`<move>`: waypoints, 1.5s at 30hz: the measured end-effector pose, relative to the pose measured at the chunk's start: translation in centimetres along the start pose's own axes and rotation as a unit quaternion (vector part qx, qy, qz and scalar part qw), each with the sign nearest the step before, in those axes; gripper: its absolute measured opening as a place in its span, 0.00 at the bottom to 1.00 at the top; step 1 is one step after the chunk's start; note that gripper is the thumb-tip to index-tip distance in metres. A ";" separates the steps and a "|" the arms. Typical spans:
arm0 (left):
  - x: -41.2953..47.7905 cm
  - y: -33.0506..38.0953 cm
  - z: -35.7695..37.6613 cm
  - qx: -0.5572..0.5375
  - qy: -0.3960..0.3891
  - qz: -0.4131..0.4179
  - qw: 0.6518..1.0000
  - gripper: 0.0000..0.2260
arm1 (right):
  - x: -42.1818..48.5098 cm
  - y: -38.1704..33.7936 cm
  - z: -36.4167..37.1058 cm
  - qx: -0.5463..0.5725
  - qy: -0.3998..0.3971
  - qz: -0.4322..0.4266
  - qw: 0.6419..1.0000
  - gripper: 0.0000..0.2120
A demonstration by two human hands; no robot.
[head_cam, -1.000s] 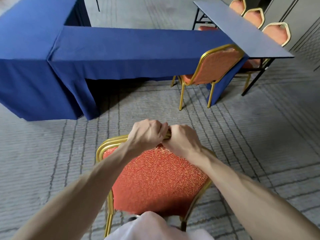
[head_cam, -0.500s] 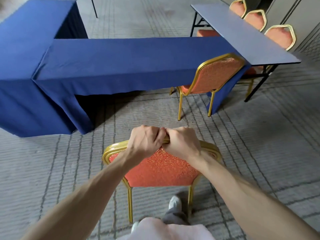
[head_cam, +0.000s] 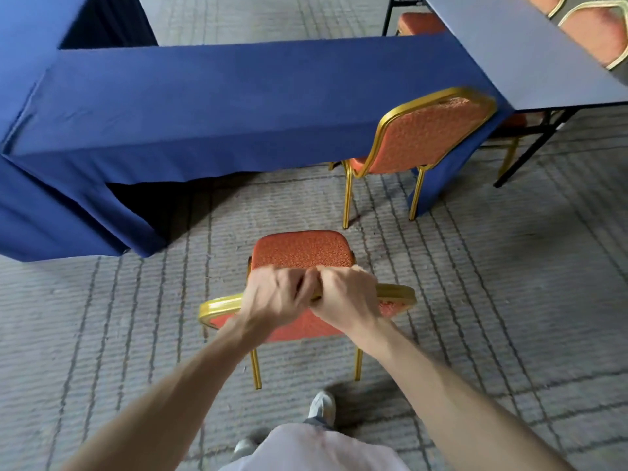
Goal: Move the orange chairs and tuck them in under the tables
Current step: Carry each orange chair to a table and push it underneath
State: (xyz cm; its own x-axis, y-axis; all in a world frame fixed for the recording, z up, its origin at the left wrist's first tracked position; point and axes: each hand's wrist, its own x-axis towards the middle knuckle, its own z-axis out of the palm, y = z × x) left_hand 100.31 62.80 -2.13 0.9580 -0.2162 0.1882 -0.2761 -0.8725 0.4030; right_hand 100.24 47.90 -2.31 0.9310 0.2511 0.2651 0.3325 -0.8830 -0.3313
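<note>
An orange chair (head_cam: 302, 249) with a gold frame stands on the carpet in front of me, its seat facing the blue-clothed table (head_cam: 221, 107). My left hand (head_cam: 275, 297) and my right hand (head_cam: 346, 300) grip the top rail of its backrest side by side, knuckles touching. The chair sits a short way back from the table's front edge, apart from the cloth. A second orange chair (head_cam: 424, 134) is tucked against the table's right end, its backrest touching the cloth.
A bare grey table (head_cam: 530, 52) on black legs stands at the right, with more orange chairs (head_cam: 598, 28) behind it. Another blue-clothed table (head_cam: 20, 35) joins on the left. Grey striped carpet (head_cam: 509, 283) surrounds me. My shoe (head_cam: 321, 406) is just behind the chair's legs.
The held chair has moved forward toward the blue table, and its seat now shows past my hands. Both hands kept their grip, and I have stepped closer.
</note>
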 end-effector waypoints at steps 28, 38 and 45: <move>36.0 -9.0 -3.2 0.002 -0.006 -0.113 0.994 0.21 | 36.4 7.9 0.1 0.000 -0.072 -0.020 0.997 0.14; 44.9 -12.8 -2.8 0.027 0.054 -0.047 0.997 0.25 | 46.3 11.4 1.9 0.012 -0.018 -0.080 0.997 0.10; 44.9 -12.6 -1.0 0.018 0.065 -0.072 0.995 0.25 | 46.2 13.0 3.6 0.025 0.024 -0.096 0.995 0.10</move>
State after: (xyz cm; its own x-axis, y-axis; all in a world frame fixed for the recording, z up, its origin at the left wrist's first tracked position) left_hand 146.74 64.51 2.15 0.9691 -0.0310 0.2448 -0.1307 -0.9060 0.4026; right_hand 148.12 49.44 2.31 0.8416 0.3931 0.3704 0.5119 -0.7991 -0.3151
